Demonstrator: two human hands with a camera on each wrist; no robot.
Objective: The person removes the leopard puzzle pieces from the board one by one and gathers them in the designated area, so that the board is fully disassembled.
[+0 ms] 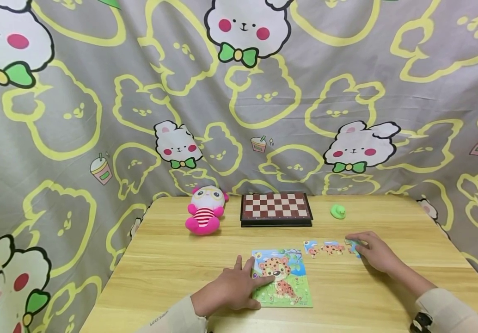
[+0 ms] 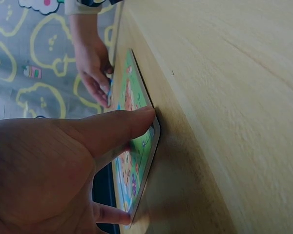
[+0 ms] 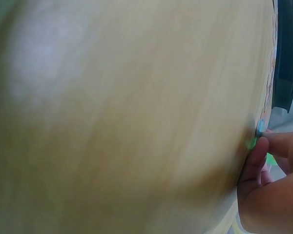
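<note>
A jigsaw puzzle (image 1: 301, 289) with a spotted cartoon leopard lies flat in its board near the front of the table. My left hand (image 1: 235, 284) rests on its left side with the fingers spread; in the left wrist view the thumb (image 2: 132, 123) lies over one corner and a fingertip is at another edge. Off to the right, my right hand (image 1: 375, 252) pinches a blue and green puzzle piece (image 1: 352, 245) between thumb and fingers, low at the tabletop. Left of that piece, leopard-printed puzzle pieces (image 1: 331, 249) lie in a row.
Along the back of the wooden table (image 1: 160, 277) are a pink plush panda (image 1: 204, 212), a checkered game board (image 1: 276, 206) and a small green duck toy (image 1: 338, 212). A patterned curtain (image 1: 222, 101) hangs right behind the table.
</note>
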